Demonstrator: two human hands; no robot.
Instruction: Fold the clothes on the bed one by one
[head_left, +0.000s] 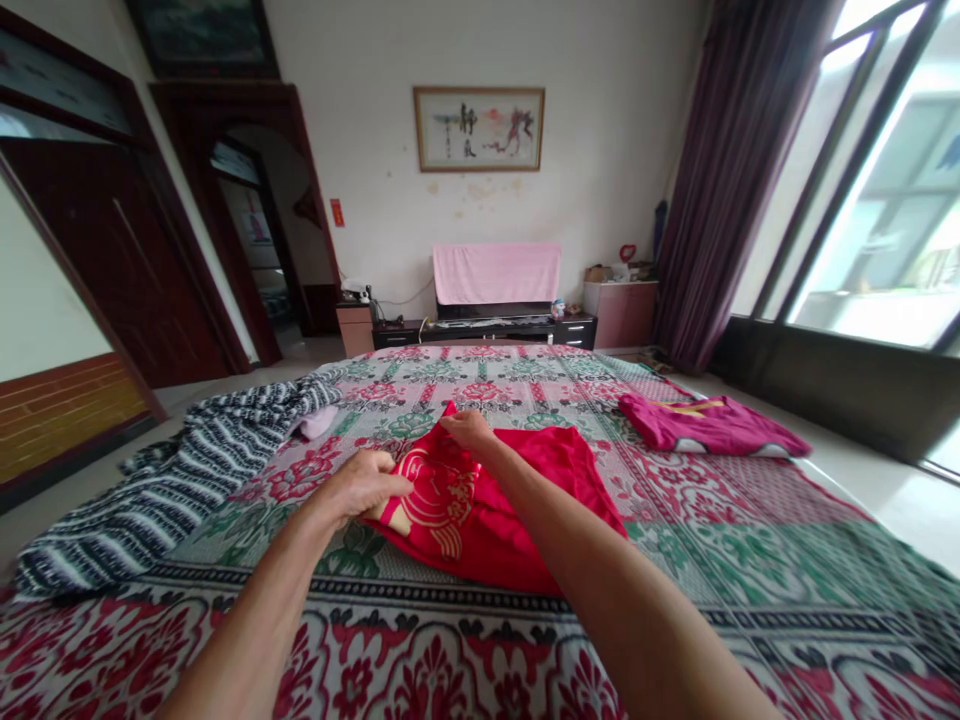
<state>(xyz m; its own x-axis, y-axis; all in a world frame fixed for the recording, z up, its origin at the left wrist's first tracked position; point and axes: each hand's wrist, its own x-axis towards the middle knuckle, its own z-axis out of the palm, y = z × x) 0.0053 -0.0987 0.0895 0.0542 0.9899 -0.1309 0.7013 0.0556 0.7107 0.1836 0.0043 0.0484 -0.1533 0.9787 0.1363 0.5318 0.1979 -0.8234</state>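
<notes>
A red garment with a gold printed pattern (439,490) lies on the patterned bedspread (465,650) in front of me. My left hand (364,485) pinches its left edge, where a beige patch shows under the fingers. Reaching across the cloth, my right hand (469,430) grips the far edge and lifts it into a small peak. My right forearm covers part of the garment's middle. The right half of the red cloth lies spread with soft wrinkles.
A folded magenta garment (712,425) rests on the right of the bed. Along the left lies a black-and-white striped cloth (202,470), with a small pale pink piece (317,422) beside it. Beyond the bed, a pink cloth (496,273) hangs above a low black cabinet (577,332).
</notes>
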